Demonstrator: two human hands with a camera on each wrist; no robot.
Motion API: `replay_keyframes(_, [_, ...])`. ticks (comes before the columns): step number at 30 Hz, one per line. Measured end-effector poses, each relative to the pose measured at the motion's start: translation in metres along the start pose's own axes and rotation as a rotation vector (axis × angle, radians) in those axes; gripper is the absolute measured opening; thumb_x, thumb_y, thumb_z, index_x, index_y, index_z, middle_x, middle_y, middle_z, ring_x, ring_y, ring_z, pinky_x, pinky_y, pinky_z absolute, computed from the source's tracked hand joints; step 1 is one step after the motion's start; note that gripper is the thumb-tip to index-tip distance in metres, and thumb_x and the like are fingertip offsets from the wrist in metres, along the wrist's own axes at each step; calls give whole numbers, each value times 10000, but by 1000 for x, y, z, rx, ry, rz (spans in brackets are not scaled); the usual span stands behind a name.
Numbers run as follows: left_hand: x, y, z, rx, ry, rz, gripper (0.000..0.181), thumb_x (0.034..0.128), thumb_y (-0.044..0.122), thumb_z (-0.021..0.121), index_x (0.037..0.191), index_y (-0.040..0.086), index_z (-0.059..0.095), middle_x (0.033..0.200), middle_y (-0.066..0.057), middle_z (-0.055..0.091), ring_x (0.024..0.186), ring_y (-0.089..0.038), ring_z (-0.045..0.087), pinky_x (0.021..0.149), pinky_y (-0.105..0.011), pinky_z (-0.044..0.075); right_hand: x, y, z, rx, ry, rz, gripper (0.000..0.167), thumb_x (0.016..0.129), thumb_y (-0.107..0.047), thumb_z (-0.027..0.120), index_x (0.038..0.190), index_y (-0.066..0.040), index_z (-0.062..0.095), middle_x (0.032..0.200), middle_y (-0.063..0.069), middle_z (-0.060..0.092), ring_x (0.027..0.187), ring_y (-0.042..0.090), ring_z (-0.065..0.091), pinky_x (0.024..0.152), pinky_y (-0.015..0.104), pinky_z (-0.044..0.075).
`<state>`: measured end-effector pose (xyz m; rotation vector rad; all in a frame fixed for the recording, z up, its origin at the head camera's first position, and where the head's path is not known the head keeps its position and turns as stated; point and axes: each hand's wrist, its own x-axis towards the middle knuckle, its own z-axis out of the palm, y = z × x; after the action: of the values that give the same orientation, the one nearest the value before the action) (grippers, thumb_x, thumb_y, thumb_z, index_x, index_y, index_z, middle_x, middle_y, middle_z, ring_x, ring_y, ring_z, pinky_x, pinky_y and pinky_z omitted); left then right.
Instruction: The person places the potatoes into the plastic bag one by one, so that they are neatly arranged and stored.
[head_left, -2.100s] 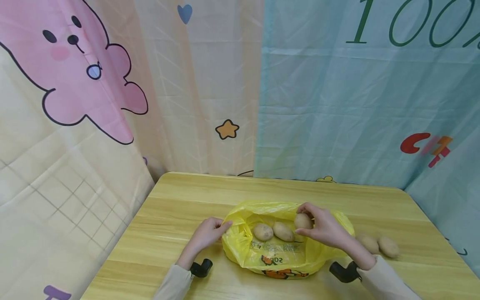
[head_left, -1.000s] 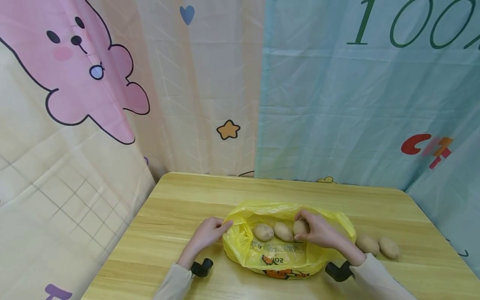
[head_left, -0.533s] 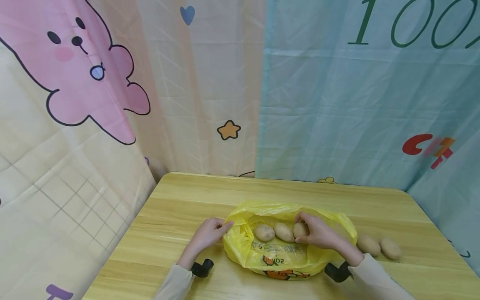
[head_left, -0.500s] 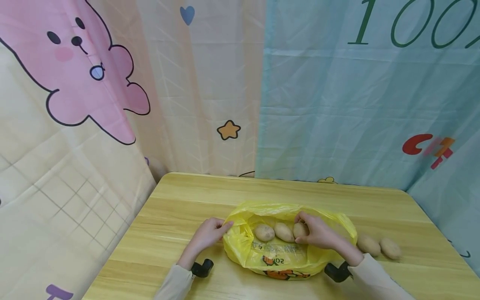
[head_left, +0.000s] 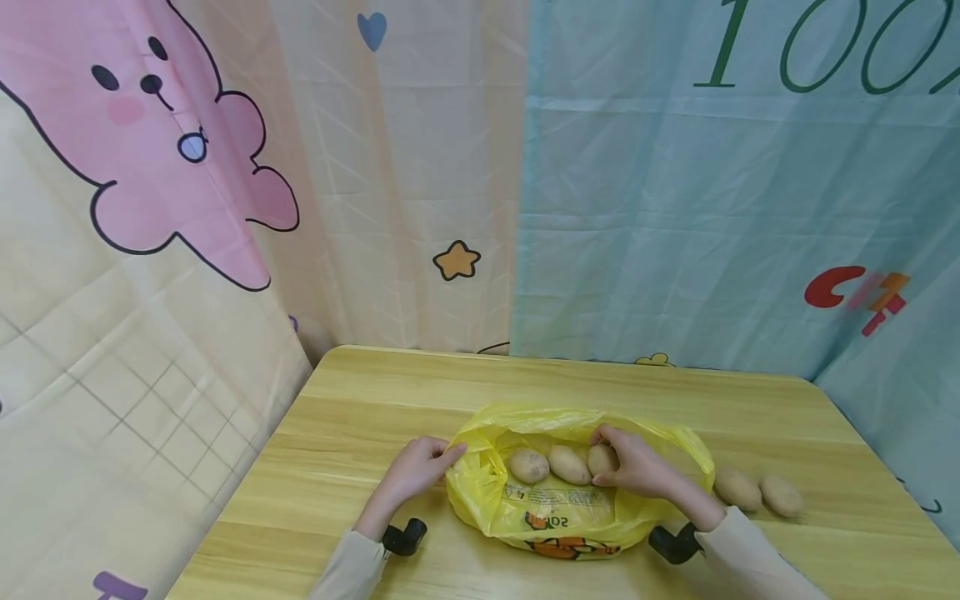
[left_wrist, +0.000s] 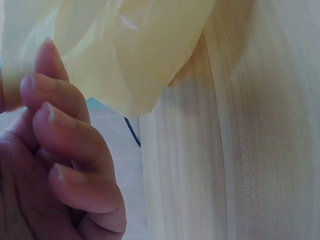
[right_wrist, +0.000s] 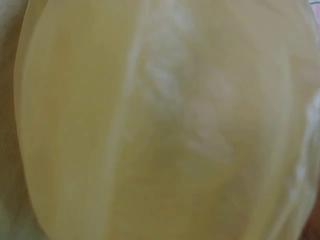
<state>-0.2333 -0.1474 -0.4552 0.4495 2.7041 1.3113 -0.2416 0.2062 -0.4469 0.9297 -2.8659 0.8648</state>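
A yellow plastic bag [head_left: 555, 546] lies on the table with its mouth spread wide. My left hand [head_left: 417, 468] pinches the bag's left rim between thumb and forefinger; in the left wrist view the other fingers [left_wrist: 75, 135] are loosely curled beside the plastic. Inside the bag, my right hand [head_left: 637, 463] grips a potato [head_left: 602, 460] by its sides. Left of it lie two more potatoes, a middle potato [head_left: 568, 465] and a left potato [head_left: 528, 466]. Yellow plastic [right_wrist: 160, 120] fills the right wrist view and hides that hand's fingers.
Outside the bag on the right, a potato [head_left: 737, 489] sits close to the bag beside another potato [head_left: 781, 496]. The wooden table [head_left: 420, 379] has printed curtains [head_left: 645, 208] behind it and on both sides. Black camera mounts [head_left: 405, 537] are worn at the wrists.
Over two seconds, my right hand has lowered its potato slightly left and down into the bag beside the other two. In the last half second almost nothing has moved; my left hand keeps its place.
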Motion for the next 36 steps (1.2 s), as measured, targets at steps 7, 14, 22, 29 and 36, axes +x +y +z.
replay_keyframes(7, [0, -1, 0, -1, 3, 3, 445, 969, 396, 526, 609, 134, 524, 501, 72, 403, 458, -81, 365, 454, -236, 305, 0, 0, 1, -10, -7, 7, 416, 726, -80, 822, 1035, -25, 548, 948, 40, 587, 827, 210, 567, 666, 347, 459])
replay_keyframes(14, [-1, 0, 0, -8, -3, 5, 450, 970, 403, 520, 611, 133, 525, 505, 70, 407, 461, -82, 367, 456, -235, 308, 1, 1, 2, -4, -12, 8, 419, 728, -73, 820, 1043, -14, 550, 953, 50, 594, 826, 223, 575, 665, 354, 464])
replay_keyframes(22, [0, -1, 0, -4, -3, -1, 454, 967, 421, 519, 613, 137, 527, 508, 70, 413, 466, -82, 372, 463, -237, 314, 1, 4, 2, 12, -20, 21, 395, 750, -97, 808, 1046, -19, 557, 929, 23, 589, 781, 167, 558, 640, 322, 451])
replay_keyframes(29, [0, 0, 0, -5, -4, -2, 461, 969, 414, 518, 605, 131, 515, 504, 71, 408, 462, -82, 369, 460, -237, 310, 2, 4, 0, 17, -37, 42, 382, 774, -106, 790, 1062, -1, 562, 922, 26, 586, 769, 154, 550, 637, 314, 449])
replay_keyframes(36, [0, 1, 0, -3, -3, 1, 457, 970, 403, 520, 603, 131, 516, 501, 73, 404, 460, -80, 369, 461, -235, 312, 2, 2, 0, -6, -40, 63, 381, 783, -98, 779, 1078, 27, 574, 943, 55, 599, 787, 179, 559, 650, 326, 455])
